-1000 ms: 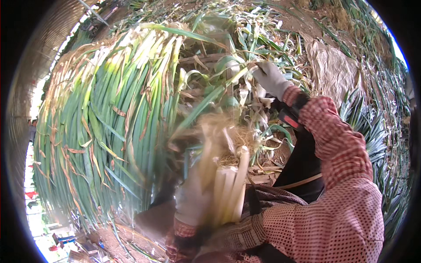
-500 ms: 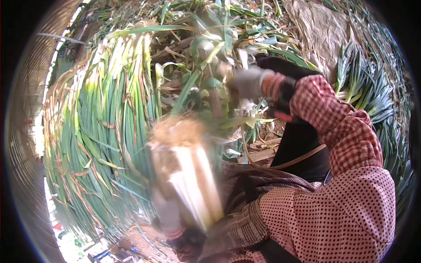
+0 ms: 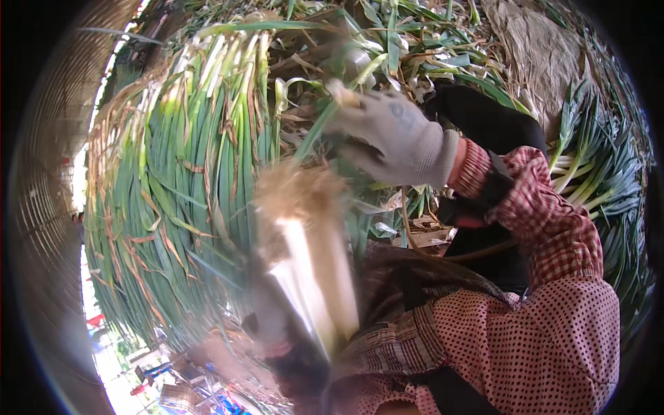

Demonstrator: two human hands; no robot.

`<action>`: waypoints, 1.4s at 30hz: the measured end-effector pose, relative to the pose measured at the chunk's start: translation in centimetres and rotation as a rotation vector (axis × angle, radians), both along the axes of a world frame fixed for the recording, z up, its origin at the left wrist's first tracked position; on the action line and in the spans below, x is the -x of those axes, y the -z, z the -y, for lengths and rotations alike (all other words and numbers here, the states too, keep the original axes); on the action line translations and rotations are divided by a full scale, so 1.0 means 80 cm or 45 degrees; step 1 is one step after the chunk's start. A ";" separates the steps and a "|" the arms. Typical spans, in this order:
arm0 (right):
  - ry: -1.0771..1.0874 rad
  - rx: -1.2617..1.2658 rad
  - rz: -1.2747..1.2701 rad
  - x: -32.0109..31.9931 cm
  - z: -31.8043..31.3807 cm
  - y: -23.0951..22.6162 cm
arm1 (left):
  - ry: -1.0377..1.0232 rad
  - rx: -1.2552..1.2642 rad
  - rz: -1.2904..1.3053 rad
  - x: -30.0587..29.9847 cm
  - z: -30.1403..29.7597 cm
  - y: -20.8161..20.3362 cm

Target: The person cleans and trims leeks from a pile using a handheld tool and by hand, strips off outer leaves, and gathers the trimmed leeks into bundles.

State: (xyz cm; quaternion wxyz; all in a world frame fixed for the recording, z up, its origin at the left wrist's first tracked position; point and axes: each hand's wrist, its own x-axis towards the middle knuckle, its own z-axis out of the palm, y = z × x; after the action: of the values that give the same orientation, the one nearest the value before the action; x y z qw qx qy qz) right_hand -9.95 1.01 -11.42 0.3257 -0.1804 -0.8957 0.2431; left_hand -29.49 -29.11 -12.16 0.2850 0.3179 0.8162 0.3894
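Note:
A bundle of thick green onions [image 3: 311, 277] stands tilted in front of me, its white stalks low and its tan, hairy roots upward, blurred by motion. My left hand [image 3: 270, 315], in a grey glove and smeared, grips the bundle's left side low down. Above and to the right of the roots, my right hand [image 3: 398, 135] is raised in a pale grey glove. Its fingers reach left and lie apart. A small yellowish patch shows at its fingertips; whether that is a held scrap or part of the glove is unclear.
A large pile of green onions [image 3: 200, 159] hangs at the left. Loose leaves and peelings [image 3: 443, 55] cover the ground ahead. At the right are a brown sheet [image 3: 532, 41] and more onions [image 3: 595, 159]. Corrugated wall [image 3: 55, 187] bounds the far left.
My right hand has come nearer and lower, its fingers spreading out leftward. The bundle in my left hand has shifted slightly right in the view, as has the whole scene.

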 end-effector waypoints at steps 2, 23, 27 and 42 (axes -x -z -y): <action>-0.316 -0.151 -0.278 0.032 0.026 -0.065 | 0.278 -0.079 -0.040 -0.021 -0.025 0.010; -2.087 1.445 1.540 0.077 0.142 0.096 | 0.216 -0.290 0.439 -0.127 0.313 -0.178; -2.454 1.843 1.328 0.029 0.133 0.167 | 0.414 -0.253 0.463 -0.099 0.296 -0.152; -1.454 1.380 1.112 -0.088 0.117 -0.033 | 1.388 0.117 0.204 -0.039 0.047 -0.101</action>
State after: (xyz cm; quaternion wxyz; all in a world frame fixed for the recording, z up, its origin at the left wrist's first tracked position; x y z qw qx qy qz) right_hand -2.89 -8.38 -8.74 -0.3438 0.0871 -0.6554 0.6668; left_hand -26.37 -32.85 -4.07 0.5202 0.6509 0.5253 0.1726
